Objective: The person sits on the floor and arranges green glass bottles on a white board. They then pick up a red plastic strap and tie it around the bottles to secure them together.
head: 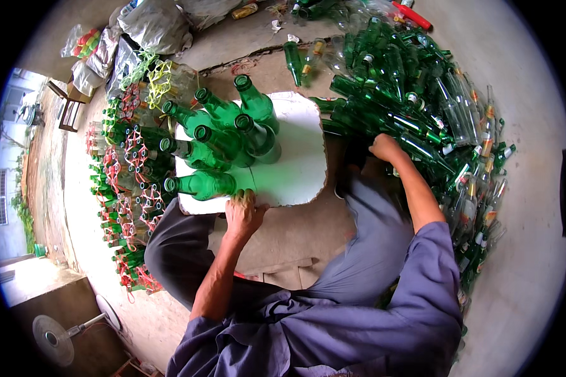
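Several green glass bottles (257, 106) stand upright on a white board with rounded corners (298, 141), set in front of me between my knees. My left hand (243, 214) is at the board's near edge, fingers curled on its top beside the base of the nearest green bottle (210, 184). To the right, my right hand (387, 148) has its fingers bent at the near side of a heap of loose green bottles (368, 118). Its fingertips are partly hidden, and whether they hold a bottle is unclear.
On the left, green bottles (132, 188) stand in bundles tied with red and pale cord (134, 146). Plastic bags (153, 28) lie at the far left. The heap, with clear bottles (453, 110) in it, runs along the right wall (523, 188). A fan (54, 339) is at lower left.
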A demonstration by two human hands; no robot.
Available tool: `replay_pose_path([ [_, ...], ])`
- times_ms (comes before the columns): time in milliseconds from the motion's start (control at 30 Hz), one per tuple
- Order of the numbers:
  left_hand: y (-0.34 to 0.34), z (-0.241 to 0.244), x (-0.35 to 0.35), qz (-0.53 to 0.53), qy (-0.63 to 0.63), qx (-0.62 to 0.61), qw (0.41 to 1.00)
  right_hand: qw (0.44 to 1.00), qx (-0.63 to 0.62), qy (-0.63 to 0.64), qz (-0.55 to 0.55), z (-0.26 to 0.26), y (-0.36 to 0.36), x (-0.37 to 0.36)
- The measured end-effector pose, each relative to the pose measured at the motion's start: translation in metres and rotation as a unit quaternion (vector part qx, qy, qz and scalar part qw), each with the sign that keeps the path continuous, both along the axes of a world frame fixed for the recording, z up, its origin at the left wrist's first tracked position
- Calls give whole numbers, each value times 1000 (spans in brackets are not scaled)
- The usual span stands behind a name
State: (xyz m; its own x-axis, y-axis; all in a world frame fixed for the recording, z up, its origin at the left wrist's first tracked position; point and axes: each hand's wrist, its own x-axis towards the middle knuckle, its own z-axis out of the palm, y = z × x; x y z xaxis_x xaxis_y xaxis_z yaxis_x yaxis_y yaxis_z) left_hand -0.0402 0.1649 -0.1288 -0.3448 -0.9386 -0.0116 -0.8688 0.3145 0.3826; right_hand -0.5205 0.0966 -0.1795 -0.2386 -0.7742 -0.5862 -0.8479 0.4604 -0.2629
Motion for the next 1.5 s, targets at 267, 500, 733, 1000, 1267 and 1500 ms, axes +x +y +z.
replay_pose_path([
  [267,-2,9,-1,6,0,37,999,995,-21,97,-29,-35,-6,-16],
  [500,-5,11,-4,6,-7,47,999,990,-43,122,-54,-82,-3,-29],
  [733,-8,11,-4,1,0,56,998,985,-64,138,-87,-119,-3,-45],
  [1000,-10,14,-6,10,0,68,998,975,-86,197,-46,-111,2,-38],
  [1267,-11,12,-5,3,13,55,998,971,-71,219,63,-82,8,-36],
  [1500,-11,11,-2,4,12,50,999,985,-81,152,22,-42,3,-11],
])
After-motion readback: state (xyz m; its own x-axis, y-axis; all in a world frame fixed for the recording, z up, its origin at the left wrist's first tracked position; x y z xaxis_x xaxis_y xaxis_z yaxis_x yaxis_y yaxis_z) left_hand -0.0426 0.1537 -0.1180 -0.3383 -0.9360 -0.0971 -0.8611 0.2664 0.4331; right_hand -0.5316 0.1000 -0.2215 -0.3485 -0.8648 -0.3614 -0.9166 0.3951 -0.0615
